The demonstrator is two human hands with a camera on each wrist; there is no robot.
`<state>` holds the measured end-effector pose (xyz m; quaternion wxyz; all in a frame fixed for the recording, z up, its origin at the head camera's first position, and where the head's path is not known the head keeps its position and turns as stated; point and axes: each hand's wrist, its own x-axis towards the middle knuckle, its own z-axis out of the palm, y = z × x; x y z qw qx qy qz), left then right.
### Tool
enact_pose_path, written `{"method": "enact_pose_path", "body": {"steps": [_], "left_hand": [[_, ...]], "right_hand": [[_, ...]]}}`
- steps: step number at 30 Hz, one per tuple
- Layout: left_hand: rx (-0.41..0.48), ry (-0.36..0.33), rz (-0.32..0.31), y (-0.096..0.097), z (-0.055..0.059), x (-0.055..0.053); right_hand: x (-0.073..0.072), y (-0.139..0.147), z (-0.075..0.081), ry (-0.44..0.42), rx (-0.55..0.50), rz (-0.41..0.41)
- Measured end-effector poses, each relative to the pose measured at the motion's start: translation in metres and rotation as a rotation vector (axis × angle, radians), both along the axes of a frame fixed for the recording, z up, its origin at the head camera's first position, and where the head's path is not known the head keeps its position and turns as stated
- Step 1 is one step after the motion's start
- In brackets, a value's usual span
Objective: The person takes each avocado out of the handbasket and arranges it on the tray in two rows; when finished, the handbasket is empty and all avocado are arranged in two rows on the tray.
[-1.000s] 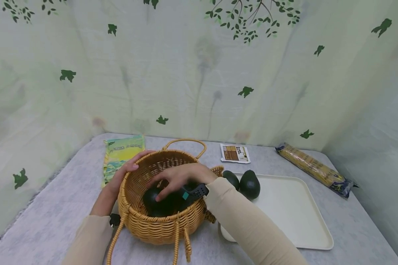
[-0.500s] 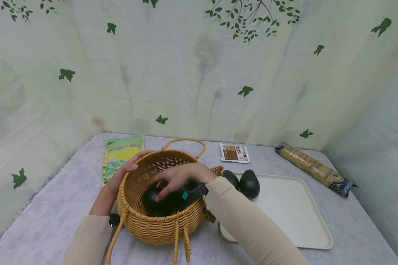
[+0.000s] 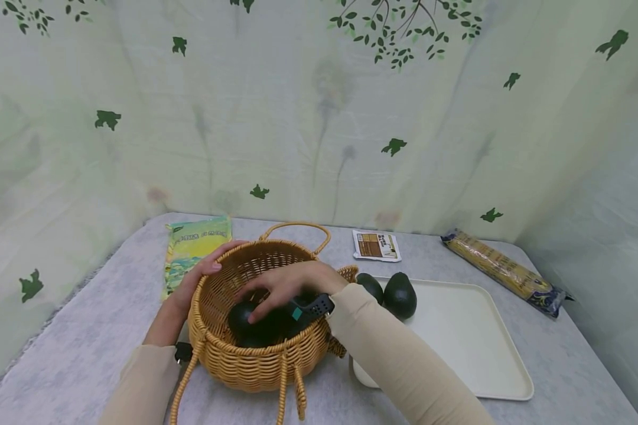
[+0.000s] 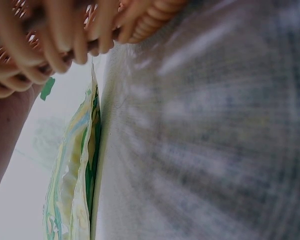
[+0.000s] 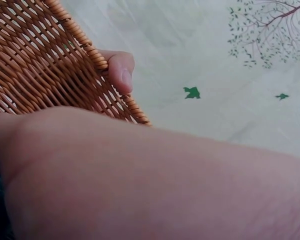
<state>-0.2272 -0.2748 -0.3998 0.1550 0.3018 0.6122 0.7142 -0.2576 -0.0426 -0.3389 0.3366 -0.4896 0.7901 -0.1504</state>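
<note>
A tan wicker basket (image 3: 244, 369) stands tilted toward me in the head view. My left hand (image 3: 194, 284) grips its left rim, and the thumb (image 5: 121, 75) hooks over the edge in the right wrist view. Inside the basket, my right hand (image 3: 292, 284) holds a dark green avocado (image 3: 240, 320), thumb and fingers curved around it. The hand and wristband hide part of the fruit and the basket floor. To the right, two more avocados, one (image 3: 400, 296) in front and one (image 3: 370, 287) partly behind the sleeve, sit on a white tray (image 3: 473, 339).
Behind the left hand lies a yellow-green bag (image 3: 195, 245), its edge also showing in the left wrist view. A small white-and-brown packet (image 3: 376, 245) is at the back. One long golden packet (image 3: 502, 271) lies at the far right. Loose basket handles (image 3: 283, 386) hang in front.
</note>
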Motion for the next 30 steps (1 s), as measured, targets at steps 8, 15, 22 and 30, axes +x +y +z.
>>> {"method": "enact_pose_path", "body": {"steps": [8,15,22,30], "left_hand": [[0.017,-0.004,-0.011,-0.0008,-0.0004,-0.0003],[0.035,0.008,-0.019,-0.0023,-0.0018,0.0009],[0.036,0.013,-0.023,-0.0030,-0.0032,0.0008],[0.031,-0.008,-0.020,-0.0019,-0.0028,-0.0001]], "right_hand": [[-0.0013,-0.0010,0.0010,-0.013,-0.007,0.023],[0.0001,0.0005,0.0012,0.014,-0.017,-0.002],[0.0008,0.0008,0.0003,0.004,-0.018,-0.026],[-0.0010,0.0005,0.0009,-0.014,-0.035,0.002]]}}
